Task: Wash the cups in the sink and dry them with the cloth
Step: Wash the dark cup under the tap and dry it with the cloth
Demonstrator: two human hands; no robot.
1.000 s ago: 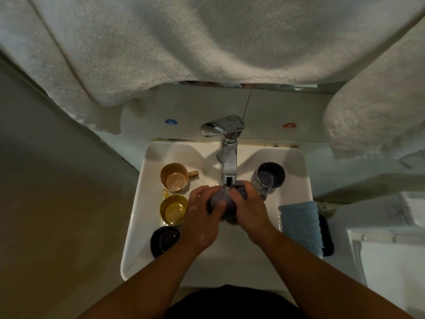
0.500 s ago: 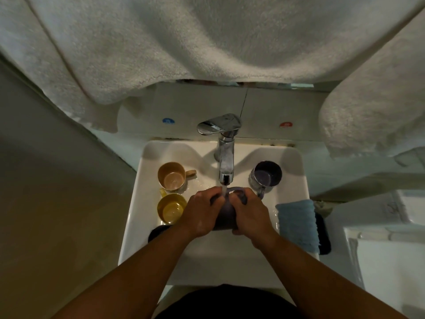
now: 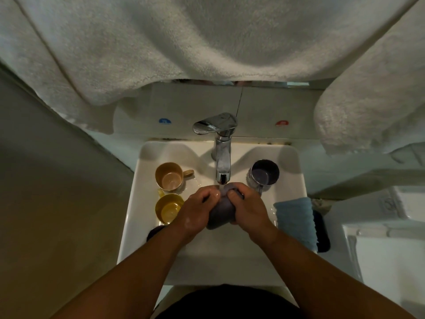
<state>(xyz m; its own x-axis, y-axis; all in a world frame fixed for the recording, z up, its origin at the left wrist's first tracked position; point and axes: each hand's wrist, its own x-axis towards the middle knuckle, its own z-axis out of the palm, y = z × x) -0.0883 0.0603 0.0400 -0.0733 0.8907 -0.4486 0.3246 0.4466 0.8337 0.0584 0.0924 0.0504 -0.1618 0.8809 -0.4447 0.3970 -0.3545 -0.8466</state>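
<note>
Head view had both hands meeting mid-sink under the tap. L hand [image 3: 195, 209] was curled round the left side of a dark grey cup [image 3: 222, 214], fingers bent over its top edge — wet, w/ droplets on the back of the hand. R hand [image 3: 247, 207] gripped the cup's right side, fingers hooked over the rim at approx 12 o'clock. Cup lay tilted between the palms, its base toward the person, mouth toward the spout. A thin stream of water [image 3: 221, 185] ran from the chrome tap [image 3: 222, 157] onto the cup right where the fingertips met.

Around the hands, inside the white sink [image 3: 296, 171]: a beige cup [image 3: 169, 176] at 10 o'clock, upright, handle pointing right; a yellow cup [image 3: 169, 209] at 9 o'clock, just beside the L hand; a black cup [image 3: 154, 232] at 8 o'clock, mostly hidden by the L forearm. A second dark grey cup [image 3: 264, 172] stood at 2 o'clock, near the R hand, handle toward the person.

At 3 o'clock a folded blue cloth [image 3: 295, 221] lay on the sink's right rim, apart from the hands, w/ sth dark [image 3: 322, 233] beside it — couldn't tell what. White towels [image 3: 184, 42] hung across the top at 12 o'clock, above the tap.
</note>
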